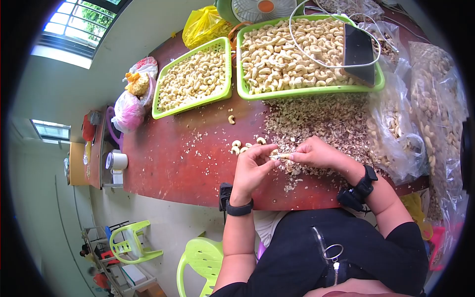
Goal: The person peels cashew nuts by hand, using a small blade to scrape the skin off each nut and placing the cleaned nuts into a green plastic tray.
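Observation:
My left hand [251, 171] is above the red table with its thumb and fingertips pinched together on what seems to be a cashew, mostly hidden by the fingers. From the other side, my right hand [316, 152] grips a small knife [283, 156] with a tan handle, its pale tip meeting the left fingertips. Just beyond my left hand lie several loose cashews [236, 147]. A wide heap of brown skin flakes [316, 121] spreads beyond and beneath my right hand.
Two green baskets of cashews, a smaller one [229, 74] and a larger one [302, 92], stand at the back. A phone [358, 54] with a white cable rests on the larger. Clear bags of nuts [396, 123] crowd the right. A fan [262, 7] stands behind.

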`<state>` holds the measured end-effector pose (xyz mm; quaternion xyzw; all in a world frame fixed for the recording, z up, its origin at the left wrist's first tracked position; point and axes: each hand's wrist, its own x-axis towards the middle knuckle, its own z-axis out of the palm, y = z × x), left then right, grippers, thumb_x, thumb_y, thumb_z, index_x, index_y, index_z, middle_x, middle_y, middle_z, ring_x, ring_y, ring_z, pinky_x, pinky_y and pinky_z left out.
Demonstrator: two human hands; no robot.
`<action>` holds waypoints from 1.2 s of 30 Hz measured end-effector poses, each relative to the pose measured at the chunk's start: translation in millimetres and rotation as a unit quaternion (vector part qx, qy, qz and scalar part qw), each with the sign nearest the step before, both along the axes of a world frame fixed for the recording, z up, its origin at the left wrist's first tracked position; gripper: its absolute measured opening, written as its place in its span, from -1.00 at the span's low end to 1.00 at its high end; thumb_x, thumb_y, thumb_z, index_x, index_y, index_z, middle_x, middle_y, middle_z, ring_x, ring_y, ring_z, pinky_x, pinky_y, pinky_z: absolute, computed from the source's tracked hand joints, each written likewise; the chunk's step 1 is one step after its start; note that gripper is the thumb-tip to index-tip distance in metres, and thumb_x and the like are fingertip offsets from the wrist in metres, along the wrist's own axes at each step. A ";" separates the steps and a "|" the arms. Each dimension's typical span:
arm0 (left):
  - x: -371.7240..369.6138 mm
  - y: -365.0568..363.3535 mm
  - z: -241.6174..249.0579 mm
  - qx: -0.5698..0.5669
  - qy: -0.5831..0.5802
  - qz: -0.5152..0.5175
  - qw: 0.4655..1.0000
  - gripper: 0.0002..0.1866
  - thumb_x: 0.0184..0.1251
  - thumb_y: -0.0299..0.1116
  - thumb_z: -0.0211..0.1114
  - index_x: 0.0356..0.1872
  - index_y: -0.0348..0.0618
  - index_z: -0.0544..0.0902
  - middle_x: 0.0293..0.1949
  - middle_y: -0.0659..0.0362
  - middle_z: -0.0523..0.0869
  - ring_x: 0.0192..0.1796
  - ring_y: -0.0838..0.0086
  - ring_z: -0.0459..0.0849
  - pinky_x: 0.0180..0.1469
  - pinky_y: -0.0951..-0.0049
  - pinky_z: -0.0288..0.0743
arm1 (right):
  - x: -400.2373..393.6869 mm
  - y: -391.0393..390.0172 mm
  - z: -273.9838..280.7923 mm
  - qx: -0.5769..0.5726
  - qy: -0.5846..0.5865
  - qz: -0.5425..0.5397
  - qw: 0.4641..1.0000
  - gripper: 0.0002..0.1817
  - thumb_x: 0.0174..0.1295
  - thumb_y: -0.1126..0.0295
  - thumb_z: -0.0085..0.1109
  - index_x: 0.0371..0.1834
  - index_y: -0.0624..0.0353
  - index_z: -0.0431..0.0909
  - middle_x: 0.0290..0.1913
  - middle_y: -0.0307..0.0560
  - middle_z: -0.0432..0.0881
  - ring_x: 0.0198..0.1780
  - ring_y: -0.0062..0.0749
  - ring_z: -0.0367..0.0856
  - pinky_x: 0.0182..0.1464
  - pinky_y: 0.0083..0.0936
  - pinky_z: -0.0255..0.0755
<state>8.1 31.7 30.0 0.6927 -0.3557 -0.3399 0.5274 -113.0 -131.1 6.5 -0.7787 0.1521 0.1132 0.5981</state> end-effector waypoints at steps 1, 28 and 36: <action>-0.4 -0.2 0.6 0.000 0.045 0.004 0.999 -0.65 -0.09 -0.66 0.28 -0.17 -0.35 0.53 -0.42 0.29 0.52 -0.43 0.75 0.48 -0.43 0.79 0.36 | 0.0 0.2 0.3 -0.001 -0.001 0.000 1.000 -0.52 0.10 0.05 0.06 -0.82 0.18 0.42 -0.86 -0.34 0.21 -0.76 -0.66 0.11 -0.70 -0.57 0.02; -0.4 2.5 -7.0 -0.039 0.260 0.047 0.964 -0.67 -0.06 -0.65 0.27 -0.18 -0.35 0.50 -0.37 0.16 0.61 -0.39 0.58 0.58 -0.34 0.64 0.50 | -0.5 1.1 1.5 -0.017 -0.023 0.002 1.000 -0.50 0.09 0.04 0.04 -0.80 0.23 0.41 -0.85 -0.26 0.21 -0.75 -0.60 0.10 -0.68 -0.51 0.04; 2.8 5.6 -7.4 0.048 0.299 0.049 0.952 -0.81 0.11 -0.40 0.23 -0.32 -0.32 0.52 -0.54 0.19 0.59 -0.55 0.63 0.54 -0.56 0.70 0.45 | -1.1 -0.8 3.1 0.021 0.002 -0.056 0.998 -0.51 0.16 0.13 0.01 -0.86 0.15 0.31 -0.84 -0.41 0.18 -0.75 -0.73 0.05 -0.70 -0.62 -0.05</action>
